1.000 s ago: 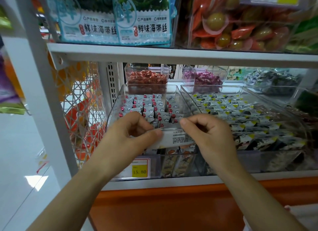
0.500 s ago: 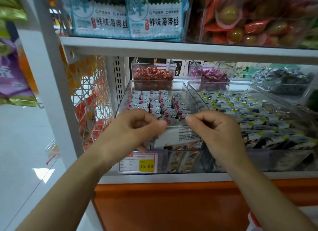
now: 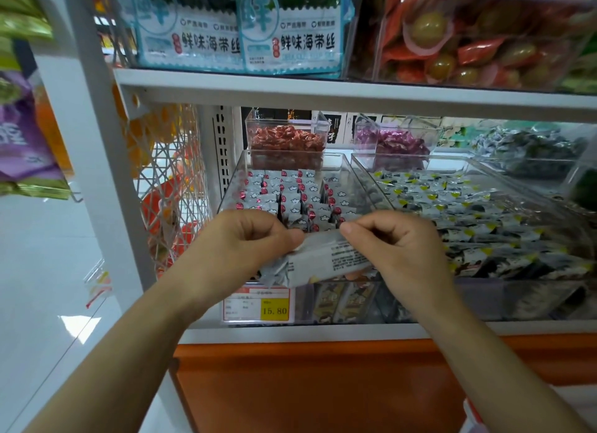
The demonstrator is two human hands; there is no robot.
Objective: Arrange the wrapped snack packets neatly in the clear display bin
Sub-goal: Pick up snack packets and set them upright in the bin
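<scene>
Snack packets (image 3: 323,258) in a white bunch are clamped between the curled fingers of our left hand (image 3: 239,239) and right hand (image 3: 399,248), the clear display bin (image 3: 357,182) just beyond our fingertips.

Shelf layout: two bins side by side, tubs behind

The clear display bin (image 3: 230,190) sits at the shelf's left end with snack packets (image 3: 290,190) in rows inside. Over its front edge the left hand (image 3: 239,242) and right hand (image 3: 400,245) grip a bundle of packets (image 3: 323,258) at either end. A second bin (image 3: 452,164) lies just right. A small tub (image 3: 286,142) stands behind each bin, and a price tag (image 3: 258,305) sits on the front below the hands.
</scene>
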